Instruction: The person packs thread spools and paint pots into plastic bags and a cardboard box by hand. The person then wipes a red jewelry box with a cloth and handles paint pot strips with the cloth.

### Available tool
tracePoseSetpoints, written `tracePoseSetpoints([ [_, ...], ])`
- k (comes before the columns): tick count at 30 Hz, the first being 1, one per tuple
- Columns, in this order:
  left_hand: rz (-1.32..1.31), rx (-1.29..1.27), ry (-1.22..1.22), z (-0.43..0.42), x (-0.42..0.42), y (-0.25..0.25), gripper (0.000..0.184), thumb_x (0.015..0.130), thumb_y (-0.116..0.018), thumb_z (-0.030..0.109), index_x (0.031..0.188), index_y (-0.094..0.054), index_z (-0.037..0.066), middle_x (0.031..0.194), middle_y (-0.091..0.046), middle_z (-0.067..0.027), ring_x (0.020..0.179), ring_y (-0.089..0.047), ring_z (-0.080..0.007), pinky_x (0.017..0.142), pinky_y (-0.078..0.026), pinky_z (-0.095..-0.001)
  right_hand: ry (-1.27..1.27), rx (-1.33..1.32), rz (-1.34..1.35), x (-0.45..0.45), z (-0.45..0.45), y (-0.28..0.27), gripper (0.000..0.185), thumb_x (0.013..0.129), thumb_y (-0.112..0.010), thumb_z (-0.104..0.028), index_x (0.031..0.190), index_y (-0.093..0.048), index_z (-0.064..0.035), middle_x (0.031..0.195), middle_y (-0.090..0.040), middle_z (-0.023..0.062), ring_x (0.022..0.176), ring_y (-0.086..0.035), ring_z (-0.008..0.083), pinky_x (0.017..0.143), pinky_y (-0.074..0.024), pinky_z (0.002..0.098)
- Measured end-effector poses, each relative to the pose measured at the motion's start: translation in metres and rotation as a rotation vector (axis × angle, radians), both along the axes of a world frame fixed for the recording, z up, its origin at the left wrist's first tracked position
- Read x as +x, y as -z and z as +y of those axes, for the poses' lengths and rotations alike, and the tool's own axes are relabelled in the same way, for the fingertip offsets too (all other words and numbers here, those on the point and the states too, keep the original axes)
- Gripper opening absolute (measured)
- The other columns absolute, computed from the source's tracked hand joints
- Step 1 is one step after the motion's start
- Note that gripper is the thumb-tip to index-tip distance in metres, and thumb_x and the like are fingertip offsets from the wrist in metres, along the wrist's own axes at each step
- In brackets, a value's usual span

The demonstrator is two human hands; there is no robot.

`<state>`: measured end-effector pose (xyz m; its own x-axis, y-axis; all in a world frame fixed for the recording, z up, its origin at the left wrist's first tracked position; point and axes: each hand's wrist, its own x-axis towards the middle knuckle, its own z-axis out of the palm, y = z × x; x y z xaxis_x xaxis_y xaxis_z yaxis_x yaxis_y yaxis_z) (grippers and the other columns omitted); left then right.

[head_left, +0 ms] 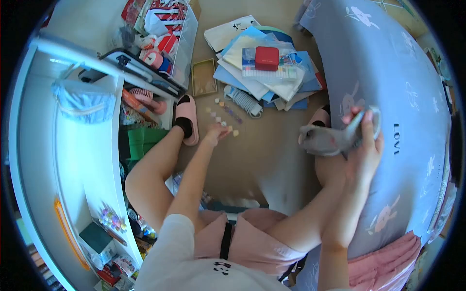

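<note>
My left hand (219, 132) reaches down to the floor, its fingers drawn together at a small cream block (230, 129). Another small cream block (236, 133) lies just beside the fingertips. More little blocks in white, yellow and purple (232, 112) lie in loose rows beyond that hand. Raised at the bed's edge, my right hand (366, 138) is closed on a limp grey cloth piece (330, 139). The cloth hangs out to the left over my right knee; whether it is a sock or a pouch I cannot tell.
Ahead is a pile of papers and folders (233, 72) with a red box (267, 58) on top. A white coiled cord (245, 102) and a shallow tray (204, 77) lie nearby. The bed (407, 145) bounds the right, a white desk (97, 169) the left.
</note>
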<state>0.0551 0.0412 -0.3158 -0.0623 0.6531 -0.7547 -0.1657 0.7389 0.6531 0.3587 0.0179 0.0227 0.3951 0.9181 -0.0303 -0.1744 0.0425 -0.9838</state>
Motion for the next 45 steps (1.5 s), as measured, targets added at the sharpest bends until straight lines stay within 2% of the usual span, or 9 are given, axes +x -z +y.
tracePoseSetpoints([
  [10, 0.194, 0.106, -0.261, 0.032, 0.018, 0.068, 0.026, 0.068, -0.059, 0.001, 0.092, -0.050, -0.001, 0.085, -0.058, -0.0115, 0.073, -0.057, -0.0198, 0.062, -0.046, -0.0290, -0.038, -0.074, -0.123, 0.002, 0.008, 0.007, 0.025, 0.085, -0.045, -0.022, 0.082, -0.056, 0.0008, 0.073, -0.054, 0.0050, 0.064, -0.047, 0.0100, 0.058, -0.0363, 0.0206],
  [12, 0.936, 0.196, -0.159, 0.038, 0.023, 0.068, 0.032, 0.067, -0.060, 0.005, 0.096, -0.049, -0.002, 0.092, -0.056, -0.0144, 0.085, -0.053, -0.0265, 0.074, -0.042, -0.0354, -0.172, -0.100, -0.244, -0.001, 0.008, 0.014, 0.024, 0.085, -0.046, -0.019, 0.080, -0.058, 0.0015, 0.073, -0.054, 0.0026, 0.065, -0.046, 0.0076, 0.058, -0.0348, 0.0192],
  [14, 0.651, 0.353, -0.236, 0.039, 0.025, 0.067, 0.027, 0.074, -0.055, 0.014, 0.097, -0.050, 0.001, 0.093, -0.054, -0.0142, 0.090, -0.052, -0.0259, 0.077, -0.040, -0.0355, -0.286, -0.089, -0.267, -0.014, 0.006, 0.017, 0.022, 0.085, -0.047, -0.018, 0.081, -0.058, 0.0015, 0.073, -0.054, 0.0020, 0.065, -0.045, 0.0068, 0.058, -0.0347, 0.0189],
  [16, 0.167, 0.466, -0.213, 0.038, 0.053, -0.019, 0.022, 0.083, -0.047, 0.022, 0.095, -0.053, 0.004, 0.089, -0.056, -0.0066, 0.087, -0.051, -0.0125, 0.074, -0.039, -0.0280, -0.436, -0.107, -0.403, -0.026, 0.001, 0.018, 0.019, 0.084, -0.049, -0.016, 0.085, -0.059, 0.0005, 0.072, -0.055, 0.0013, 0.064, -0.046, 0.0054, 0.057, -0.0352, 0.0182],
  [21, -0.564, 0.704, 0.585, 0.018, 0.080, -0.189, 0.026, 0.080, -0.053, 0.030, 0.085, -0.056, 0.005, 0.083, -0.058, -0.0021, 0.080, -0.051, -0.0110, 0.068, -0.040, -0.0258, -0.536, -0.055, -0.340, -0.051, -0.007, 0.037, 0.017, 0.083, -0.050, -0.014, 0.087, -0.059, 0.0001, 0.072, -0.056, 0.0011, 0.066, -0.047, 0.0054, 0.060, -0.0387, 0.0191],
  [26, 0.003, 1.029, 0.837, -0.016, 0.079, -0.271, 0.023, 0.076, -0.059, 0.024, 0.081, -0.055, 0.002, 0.072, -0.055, -0.0016, 0.063, -0.049, -0.0094, 0.056, -0.039, -0.0252, -0.534, 0.081, -0.091, -0.056, -0.006, 0.046, 0.017, 0.083, -0.052, -0.015, 0.086, -0.059, 0.0002, 0.078, -0.057, 0.0011, 0.072, -0.049, 0.0063, 0.065, -0.0392, 0.0198],
  [32, -0.091, 1.018, 0.495, -0.049, 0.066, -0.335, 0.016, 0.080, -0.055, 0.014, 0.087, -0.053, 0.000, 0.073, -0.049, 0.0018, 0.069, -0.044, -0.0026, 0.057, -0.036, -0.0191, -1.045, -0.199, -0.058, -0.045, -0.014, 0.025, 0.043, 0.064, -0.070, -0.013, 0.102, -0.052, -0.0052, 0.092, -0.055, -0.0001, 0.083, -0.049, 0.0088, 0.074, -0.0388, 0.0239],
  [39, 0.087, 1.017, -0.029, -0.075, 0.030, -0.331, 0.012, 0.077, -0.056, 0.012, 0.083, -0.055, 0.002, 0.065, -0.051, -0.0001, 0.066, -0.050, -0.0085, 0.060, -0.041, -0.0227, -0.873, -0.285, 0.104, -0.051, -0.022, 0.030, 0.029, 0.083, -0.051, -0.027, 0.099, -0.052, -0.0035, 0.090, -0.056, 0.0018, 0.082, -0.051, 0.0092, 0.073, -0.0398, 0.0252],
  [45, 1.149, 1.193, -0.422, -0.205, -0.047, -0.338, 0.010, 0.074, -0.055, 0.003, 0.085, -0.056, 0.003, 0.072, -0.055, -0.0053, 0.060, -0.051, -0.0163, 0.056, -0.040, -0.0246, -0.815, -0.314, -0.035, -0.059, -0.030, 0.031, 0.028, 0.083, -0.051, -0.028, 0.092, -0.056, -0.0026, 0.084, -0.057, 0.0018, 0.076, -0.051, 0.0081, 0.069, -0.0397, 0.0227],
])
